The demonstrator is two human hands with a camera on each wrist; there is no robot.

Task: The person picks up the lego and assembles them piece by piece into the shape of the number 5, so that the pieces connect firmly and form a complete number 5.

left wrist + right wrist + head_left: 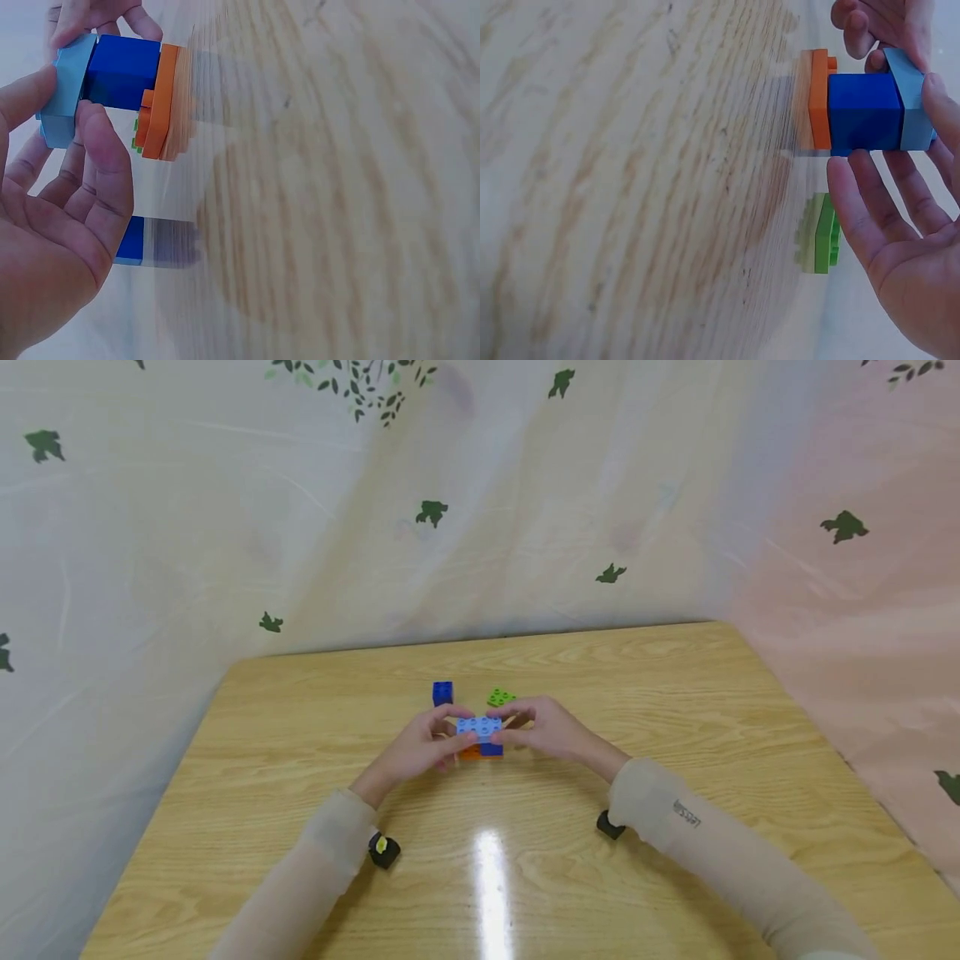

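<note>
A light blue brick [479, 727] with studs on top lies across a dark blue brick [864, 112], which stands on the right part of a flat orange brick [161, 105]. In the left wrist view the light blue brick looks slightly tilted; whether its studs are fully joined I cannot tell. My left hand [416, 745] pinches the left end between thumb and fingers. At the other end, my right hand [551, 728] pinches it the same way. Fingers cover part of the stack's sides in the head view.
Behind the left hand stands another dark blue brick [442, 692]. A flat green brick [500, 697] lies behind the right hand. The wooden table [300, 702] ends at a patterned cloth [480, 568] at the back. Black devices [384, 850] sit at both wrists.
</note>
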